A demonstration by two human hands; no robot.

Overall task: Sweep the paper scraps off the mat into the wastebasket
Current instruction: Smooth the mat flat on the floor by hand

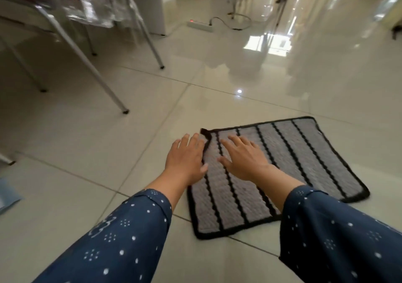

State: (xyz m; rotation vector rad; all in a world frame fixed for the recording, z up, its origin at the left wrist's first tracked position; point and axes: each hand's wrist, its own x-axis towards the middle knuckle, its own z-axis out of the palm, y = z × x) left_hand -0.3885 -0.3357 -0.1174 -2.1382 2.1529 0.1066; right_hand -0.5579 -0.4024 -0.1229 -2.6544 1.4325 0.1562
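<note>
Your left hand lies flat and spread, its grip released, palm down over the left edge of the mat, with the fingertips near the curled far-left corner. Your right hand is likewise spread and holding nothing, resting on or just above the grey ribbed surface beside the left one. The mat lies on the tiled floor, slightly askew to the tile joints, its black border lifted a little at that far-left corner.

No paper scraps show on the mat from here, and no wastebasket is in view, so you cannot tell where the sweep should end. The mat looks soft and limp, a woven thing that will fold and slide on glossy tile sooner than stay put. Judge it light. If you mean to tip it, take it by the stiff-looking black border at two corners; if you brush it, pin one edge down first. Chair legs stand well apart, up to the left.
</note>
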